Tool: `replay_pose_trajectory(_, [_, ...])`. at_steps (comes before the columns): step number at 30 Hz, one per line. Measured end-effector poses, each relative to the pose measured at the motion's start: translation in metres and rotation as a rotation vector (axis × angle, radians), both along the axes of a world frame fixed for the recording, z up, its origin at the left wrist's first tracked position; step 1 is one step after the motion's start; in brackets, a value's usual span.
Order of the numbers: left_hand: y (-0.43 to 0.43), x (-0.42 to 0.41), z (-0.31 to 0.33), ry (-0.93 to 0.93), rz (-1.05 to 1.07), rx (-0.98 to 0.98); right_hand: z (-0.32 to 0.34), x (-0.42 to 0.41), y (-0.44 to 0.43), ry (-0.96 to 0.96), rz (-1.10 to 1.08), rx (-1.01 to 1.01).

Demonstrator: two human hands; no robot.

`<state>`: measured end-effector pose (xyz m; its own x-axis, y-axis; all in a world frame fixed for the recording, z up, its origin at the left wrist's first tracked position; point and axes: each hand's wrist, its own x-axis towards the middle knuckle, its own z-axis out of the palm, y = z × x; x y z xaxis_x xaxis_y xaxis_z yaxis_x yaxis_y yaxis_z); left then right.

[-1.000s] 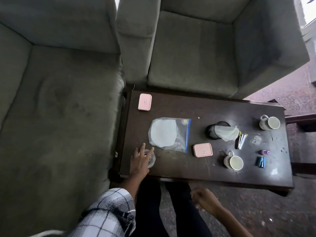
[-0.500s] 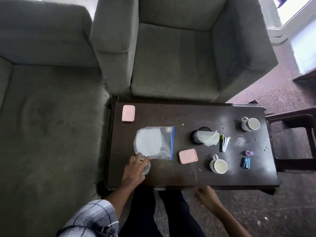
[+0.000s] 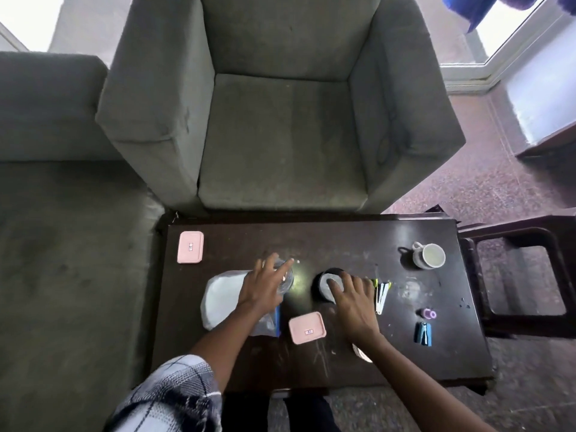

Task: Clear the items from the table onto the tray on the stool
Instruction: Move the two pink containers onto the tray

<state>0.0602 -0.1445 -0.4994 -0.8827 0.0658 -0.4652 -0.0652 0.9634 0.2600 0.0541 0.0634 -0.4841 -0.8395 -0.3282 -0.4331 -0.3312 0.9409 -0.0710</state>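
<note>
Now left hand [image 3: 261,289] grips glass [image 3: 288,278]; right hand [image 3: 352,304] spread over black cup [image 3: 316,287].

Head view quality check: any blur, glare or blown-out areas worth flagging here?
Head view: the left hand and the glass it grips are motion-smeared; a glare patch shines on the table beside them; the window at top right is blown out; wide-angle distortion bows the armchair.

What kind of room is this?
Most likely a living room. There's a grey armchair with a sofa beside it, and a low dark coffee table in front with a cup and other small things on it.
</note>
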Motion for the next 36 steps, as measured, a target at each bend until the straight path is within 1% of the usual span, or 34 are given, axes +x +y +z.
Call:
replay_pose_trajectory(4, [0.016, -0.043, -0.013, -0.020, 0.027, 0.012, -0.015, -0.027, -0.003, -0.117, 0.093, 0.153])
replay_pose_trajectory(7, [0.021, -0.064, -0.028, -0.022, 0.031, 0.014, -0.026, -0.037, 0.002, -0.082, 0.145, 0.237])
replay_pose_trajectory(10, [0.023, -0.078, -0.042, -0.043, 0.028, 0.000, -0.033, -0.038, 0.005, -0.099, 0.187, 0.238])
replay_pose_trajectory(12, [0.022, -0.084, -0.048, -0.049, 0.016, -0.014, -0.044, -0.037, 0.006, -0.061, 0.209, 0.267])
replay_pose_trajectory(14, [0.021, -0.089, -0.053, -0.060, 0.015, -0.018, -0.053, -0.035, 0.007, 0.005, 0.193, 0.204])
replay_pose_trajectory(16, [0.021, -0.093, -0.056, -0.079, 0.022, -0.012, -0.055, -0.035, 0.004, -0.001, 0.179, 0.163])
replay_pose_trajectory(22, [0.020, -0.098, -0.065, -0.094, 0.012, -0.009, -0.066, -0.040, 0.001, 0.048, 0.155, 0.171])
replay_pose_trajectory(25, [0.019, -0.099, -0.068, -0.093, 0.017, -0.014, -0.067, -0.040, 0.002, 0.068, 0.151, 0.144])
replay_pose_trajectory(30, [0.017, -0.099, -0.073, -0.068, 0.033, 0.004, -0.069, -0.066, -0.008, 0.109, 0.081, 0.130])
replay_pose_trajectory(33, [0.018, -0.098, -0.078, -0.020, 0.055, 0.038, -0.062, -0.093, -0.019, 0.075, 0.017, 0.109])
replay_pose_trajectory(36, [0.017, -0.091, -0.083, 0.016, 0.145, 0.122, -0.059, -0.113, -0.028, -0.045, -0.023, 0.093])
